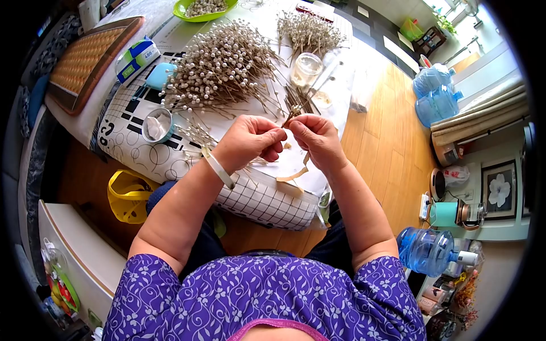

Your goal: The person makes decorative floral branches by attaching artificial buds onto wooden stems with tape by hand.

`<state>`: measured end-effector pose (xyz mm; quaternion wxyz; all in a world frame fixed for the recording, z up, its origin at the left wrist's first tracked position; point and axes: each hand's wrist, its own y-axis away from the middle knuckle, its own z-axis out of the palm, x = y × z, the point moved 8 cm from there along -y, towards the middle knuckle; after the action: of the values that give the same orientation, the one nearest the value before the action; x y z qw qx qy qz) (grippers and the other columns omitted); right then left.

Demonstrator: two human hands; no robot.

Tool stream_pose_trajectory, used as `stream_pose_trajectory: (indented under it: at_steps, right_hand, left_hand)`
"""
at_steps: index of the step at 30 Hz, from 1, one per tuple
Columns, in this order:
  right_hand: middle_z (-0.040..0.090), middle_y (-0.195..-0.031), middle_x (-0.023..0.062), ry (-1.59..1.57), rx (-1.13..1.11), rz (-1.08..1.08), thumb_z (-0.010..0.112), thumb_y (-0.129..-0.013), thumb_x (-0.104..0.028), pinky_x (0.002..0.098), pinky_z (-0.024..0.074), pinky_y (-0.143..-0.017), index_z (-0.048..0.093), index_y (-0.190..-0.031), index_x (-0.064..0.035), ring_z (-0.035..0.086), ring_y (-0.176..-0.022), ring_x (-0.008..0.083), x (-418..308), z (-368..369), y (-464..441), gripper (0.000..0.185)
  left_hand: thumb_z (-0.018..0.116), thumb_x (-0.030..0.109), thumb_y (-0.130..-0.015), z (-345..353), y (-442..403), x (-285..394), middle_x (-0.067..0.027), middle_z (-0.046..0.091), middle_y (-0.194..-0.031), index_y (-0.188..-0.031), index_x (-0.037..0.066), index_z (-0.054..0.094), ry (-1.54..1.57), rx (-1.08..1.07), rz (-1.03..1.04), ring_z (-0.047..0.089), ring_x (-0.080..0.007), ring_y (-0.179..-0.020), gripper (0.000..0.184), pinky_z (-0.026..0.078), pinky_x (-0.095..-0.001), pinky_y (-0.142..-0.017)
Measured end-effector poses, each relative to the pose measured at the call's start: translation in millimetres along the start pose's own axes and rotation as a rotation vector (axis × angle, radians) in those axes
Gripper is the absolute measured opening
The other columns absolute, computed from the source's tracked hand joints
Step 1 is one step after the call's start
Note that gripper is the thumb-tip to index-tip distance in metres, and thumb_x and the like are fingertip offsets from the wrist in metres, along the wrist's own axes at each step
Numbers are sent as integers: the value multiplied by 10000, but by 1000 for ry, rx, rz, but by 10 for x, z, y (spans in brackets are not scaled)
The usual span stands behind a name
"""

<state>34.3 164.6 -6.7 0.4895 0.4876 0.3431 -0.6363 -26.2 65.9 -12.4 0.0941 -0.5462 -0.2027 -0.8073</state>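
My left hand [259, 139] is closed in a pinch, its fingertips close to those of my right hand [314, 138]; what it grips is too small to make out. My right hand is closed with thumb and forefinger pinched on a small bunch of dried stems [292, 113]. A narrow tan strip of tape [297, 174] hangs below my right hand and curls over the table edge. Just beyond the hands lie more brown stems [301, 98]. A big heap of dried stems with pale round heads [227, 65] spreads beyond my left hand.
On the covered table [256, 199] are a second dried bunch [310, 31], a clear tub [307, 68], a small bowl with white contents [157, 126], a blue box [161, 76], a tissue pack [137, 61] and a green basin [205, 8]. A yellow bag [129, 196] stands below.
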Motion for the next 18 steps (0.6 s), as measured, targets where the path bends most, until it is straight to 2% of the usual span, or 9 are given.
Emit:
stream_pose_trajectory:
  at_steps: [1, 8, 14, 18]
  right_hand:
    - [570, -667, -11, 32, 1, -17, 619, -799, -128, 171, 365, -481, 621, -850, -9, 457, -547, 32, -7, -10, -2, 130]
    - [570, -648, -17, -7, 65, -67, 630, -789, -129, 168, 352, -472, 621, -801, -24, 458, -539, 27, 3, -1, 11, 106]
    - [595, -701, 6, 6, 32, -74, 598, -806, -122, 172, 385, -517, 611, -811, -15, 492, -591, 37, -41, 51, 5, 109]
    - [598, -723, 20, 0, 10, -68, 577, -819, -118, 180, 404, -535, 608, -832, 4, 506, -609, 51, -68, 72, 4, 126]
  left_hand:
    - [569, 136, -834, -6, -1, -11, -47, 587, -645, -820, -10, 604, 16, 12, 1, 553, -88, -529, 150, 475, -201, -501]
    - [607, 135, -807, 10, -7, 2, -56, 601, -656, -814, -7, 608, 13, 76, 70, 566, -91, -541, 142, 485, -205, -511]
    - [593, 145, -820, 57, -13, 25, -62, 603, -674, -822, -9, 603, -17, 45, 127, 578, -94, -570, 154, 495, -212, -530]
    - [578, 135, -829, 77, 20, 25, -60, 601, -678, -818, -6, 602, 114, 10, 3, 575, -94, -568, 144, 494, -213, -529]
